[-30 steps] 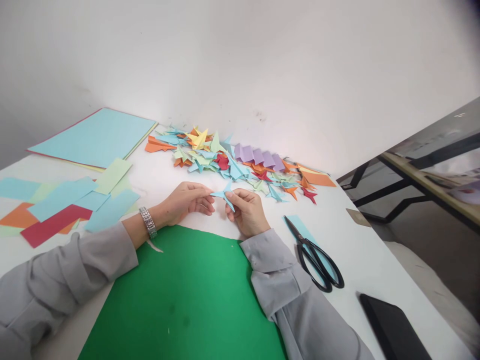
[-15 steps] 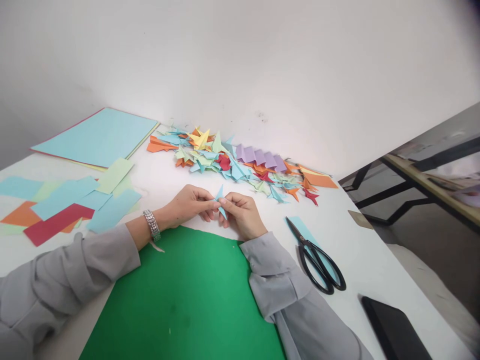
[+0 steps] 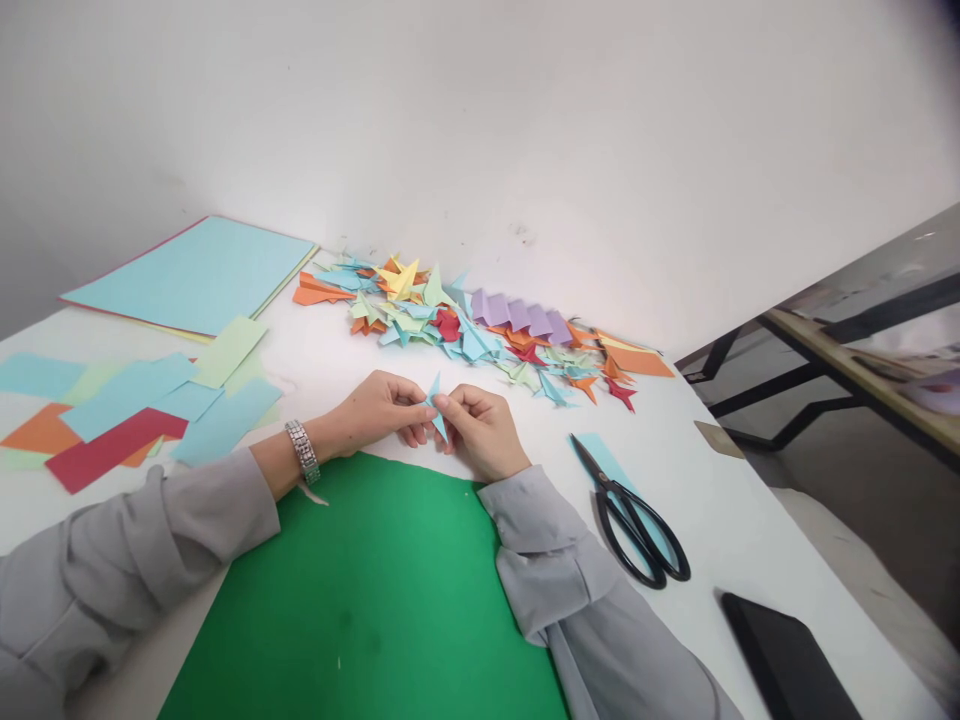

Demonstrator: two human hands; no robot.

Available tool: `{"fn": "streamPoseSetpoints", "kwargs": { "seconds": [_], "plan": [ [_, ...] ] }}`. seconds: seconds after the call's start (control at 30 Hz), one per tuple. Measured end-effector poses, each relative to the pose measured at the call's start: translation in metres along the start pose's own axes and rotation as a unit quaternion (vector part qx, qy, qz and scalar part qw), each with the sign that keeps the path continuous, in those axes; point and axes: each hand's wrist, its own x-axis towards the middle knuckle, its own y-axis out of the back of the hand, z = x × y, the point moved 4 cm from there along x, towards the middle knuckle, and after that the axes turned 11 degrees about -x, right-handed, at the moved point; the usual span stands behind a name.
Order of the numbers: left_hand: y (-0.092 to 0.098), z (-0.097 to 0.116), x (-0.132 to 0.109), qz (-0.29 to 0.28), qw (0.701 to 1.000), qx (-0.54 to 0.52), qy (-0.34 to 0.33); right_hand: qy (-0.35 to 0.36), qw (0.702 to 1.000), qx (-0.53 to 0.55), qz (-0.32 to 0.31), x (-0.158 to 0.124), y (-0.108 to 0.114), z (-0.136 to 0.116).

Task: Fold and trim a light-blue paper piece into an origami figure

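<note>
In the head view, a small light-blue folded paper piece [image 3: 436,408] is being pinched between the fingertips of both hands, just above the far edge of a large green sheet [image 3: 375,600]. The piece is being seen as narrow and pointed, with one tip standing up above the fingers and another tip poking down below them; its finer folds are too small to be told. The left hand [image 3: 379,410] is being closed on it from the left, thumb against fingers, with a metal watch band [image 3: 302,452] being worn at the wrist. The right hand [image 3: 480,430] is being closed on it from the right, its fingers curled in. Both forearms are being covered by grey sleeves and are being rested on the white counter [image 3: 720,500].

Black scissors [image 3: 634,515] are being shown shut, lying on a light-blue strip to the right of the right hand, well apart from it. A dark flat device [image 3: 784,660] is lying near the counter's right corner. Beyond the hands, a heap of folded paper shapes [image 3: 465,325] in blue, orange, yellow, red and purple is being spread along the white wall. Cut paper rectangles [image 3: 127,410] are lying at the left, and a stack of large sheets [image 3: 195,275] behind them. A dark-framed table is being seen at the right, off the counter.
</note>
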Motion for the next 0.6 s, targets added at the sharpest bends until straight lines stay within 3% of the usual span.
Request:
{"fn": "streamPoseSetpoints", "kwargs": {
  "seconds": [0.33,0.6],
  "plan": [
    [-0.0009,-0.0023,-0.0004,-0.017,1.000,0.025,-0.005,0.003,0.996,-0.084,-0.024,-0.0038,-0.0006,-0.0070],
    [-0.0004,-0.0041,-0.0003,-0.023,1.000,-0.018,-0.001,-0.024,0.999,-0.035,-0.017,-0.0030,-0.0017,-0.0064]
  ]
}}
